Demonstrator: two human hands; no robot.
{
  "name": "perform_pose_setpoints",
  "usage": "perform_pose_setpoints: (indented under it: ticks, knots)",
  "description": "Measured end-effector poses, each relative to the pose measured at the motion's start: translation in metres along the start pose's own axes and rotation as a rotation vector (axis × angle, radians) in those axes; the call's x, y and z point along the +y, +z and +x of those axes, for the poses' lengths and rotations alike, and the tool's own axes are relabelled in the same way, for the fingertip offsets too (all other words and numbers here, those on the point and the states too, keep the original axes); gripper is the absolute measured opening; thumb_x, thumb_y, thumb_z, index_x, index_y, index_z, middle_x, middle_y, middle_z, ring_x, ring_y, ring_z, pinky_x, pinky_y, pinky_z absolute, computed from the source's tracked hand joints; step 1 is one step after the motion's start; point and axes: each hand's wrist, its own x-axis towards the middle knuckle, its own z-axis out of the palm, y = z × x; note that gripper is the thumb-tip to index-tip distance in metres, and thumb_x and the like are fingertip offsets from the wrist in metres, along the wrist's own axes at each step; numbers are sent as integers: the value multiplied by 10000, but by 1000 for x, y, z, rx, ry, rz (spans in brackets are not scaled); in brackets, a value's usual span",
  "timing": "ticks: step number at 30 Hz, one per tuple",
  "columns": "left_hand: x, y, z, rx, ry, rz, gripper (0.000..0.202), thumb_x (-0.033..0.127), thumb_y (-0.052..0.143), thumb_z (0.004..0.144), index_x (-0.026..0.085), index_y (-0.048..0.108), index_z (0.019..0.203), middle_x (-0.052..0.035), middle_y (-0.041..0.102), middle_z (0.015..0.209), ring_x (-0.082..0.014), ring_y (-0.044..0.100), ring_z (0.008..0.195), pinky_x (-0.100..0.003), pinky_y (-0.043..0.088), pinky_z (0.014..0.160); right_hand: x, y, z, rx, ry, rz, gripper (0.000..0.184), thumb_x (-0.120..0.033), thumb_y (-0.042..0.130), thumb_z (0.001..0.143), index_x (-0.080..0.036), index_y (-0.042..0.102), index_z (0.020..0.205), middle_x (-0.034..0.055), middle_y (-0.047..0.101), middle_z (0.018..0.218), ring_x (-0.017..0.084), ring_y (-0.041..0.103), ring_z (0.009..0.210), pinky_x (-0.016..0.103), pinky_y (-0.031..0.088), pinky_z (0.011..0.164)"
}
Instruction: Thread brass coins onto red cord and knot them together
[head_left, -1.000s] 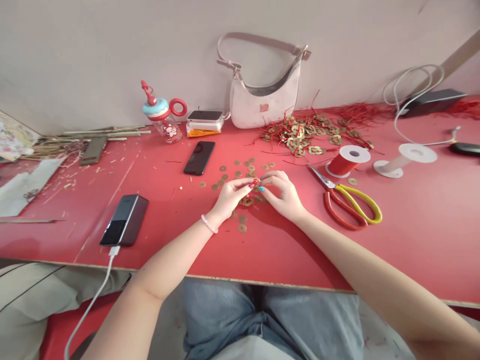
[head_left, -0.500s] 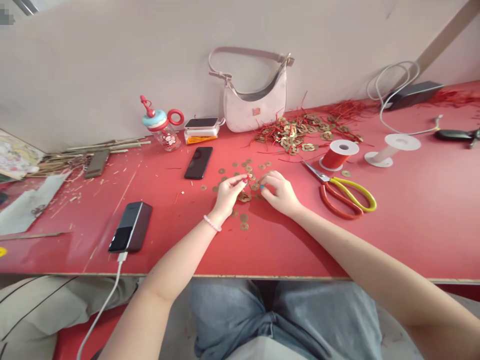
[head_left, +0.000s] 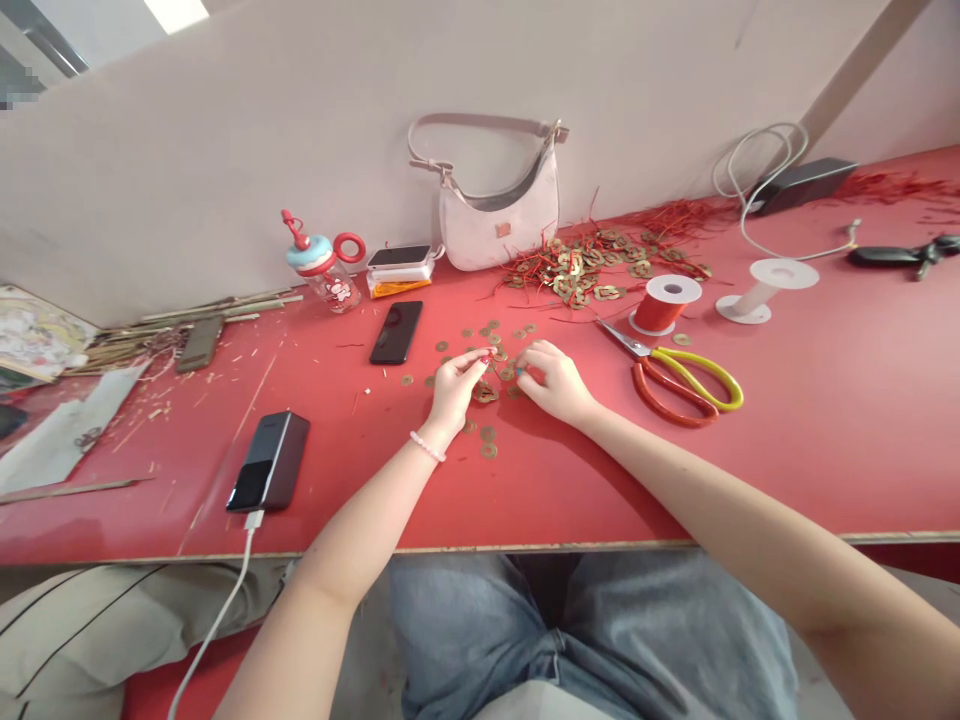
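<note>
View: head camera
Left hand (head_left: pixel 452 388): thumb and fingertips pinch a bit of red cord (head_left: pixel 490 355) over the middle of the worktop (head_left: pixel 592 500)
Right hand (head_left: pixel 556 383): just beside the left, fingers curled; I cannot tell whether it grips anything
Red cord: at the left fingertips, partly hidden by them
Loose coins (head_left: pixel 488 434): scattered around both hands, a few nearer the worktop's front edge
Coin pile (head_left: pixel 574 263): tangled with red strands, toward the back edge, before the handbag (head_left: pixel 491 240)
Scissors (head_left: pixel 643 351): right of the right hand, near the red spool (head_left: pixel 658 316)
</note>
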Motion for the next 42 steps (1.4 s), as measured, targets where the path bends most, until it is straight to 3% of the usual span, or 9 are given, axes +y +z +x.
perform_pose_setpoints:
  ticks: [10, 14, 20, 24, 27, 31, 35, 42]
  knots:
    - [2, 1, 0, 9, -12, 41, 263, 290, 653, 704, 154, 690, 926, -69, 687, 945, -104, 579, 710, -203, 430, 627, -1, -1, 1, -21, -27, -10, 194, -178, 399, 800, -177, 501, 635, 38, 509, 647, 161, 472, 684, 290, 398, 670]
    - [-1, 3, 0, -1, 17, 130, 272, 318, 631, 729, 150, 686, 937, -68, 685, 924, -121, 588, 733, -219, 445, 652, 1, 2, 1, 17, -21, 10, 150, -175, 418, 819, -175, 564, 855, 61, 588, 786, 178, 520, 782, 310, 432, 733]
    - [-2, 7, -2, -35, 44, 182, 274, 310, 583, 771, 158, 665, 984, -85, 664, 1010, -176, 602, 905, -275, 468, 772, 4, 7, 6, -6, -67, 64, 293, -114, 392, 817, -169, 552, 1056, 90, 618, 945, 186, 554, 898, 335, 463, 794]
    - [0, 7, -1, -30, 87, 234, 216, 281, 586, 767, 156, 679, 916, -94, 618, 1103, -188, 571, 1007, -278, 458, 828, 6, 11, 13, -25, -30, 148, 275, -136, 403, 821, -182, 602, 1005, 72, 649, 919, 175, 584, 856, 327, 475, 778]
    - [-1, 7, 5, 19, 53, 258, 206, 272, 592, 756, 149, 678, 896, -97, 604, 1107, -159, 599, 879, -257, 478, 741, 7, 15, 20, 2, 107, 243, 234, -170, 438, 811, -186, 634, 937, 56, 667, 903, 159, 611, 815, 291, 485, 731]
    - [-2, 8, 24, 7, -18, 207, 240, 297, 606, 741, 137, 663, 910, -78, 633, 968, -74, 532, 567, -214, 464, 546, 14, 19, 34, 61, 254, 314, 196, -171, 485, 769, -180, 651, 873, 44, 681, 866, 146, 619, 759, 264, 478, 694]
    - [-1, 10, 45, 8, -78, 167, 272, 319, 631, 716, 126, 660, 905, -34, 614, 722, -88, 525, 561, -194, 467, 499, 24, 22, 50, 91, 313, 354, 175, -185, 502, 759, -175, 653, 847, 38, 684, 837, 137, 605, 713, 254, 459, 672]
    - [-2, 8, 54, -26, -89, 191, 303, 358, 627, 723, 120, 660, 909, -23, 586, 661, -89, 529, 580, -173, 465, 493, 34, 21, 60, 101, 318, 316, 141, -205, 505, 761, -163, 637, 787, 33, 643, 769, 120, 548, 653, 246, 441, 621]
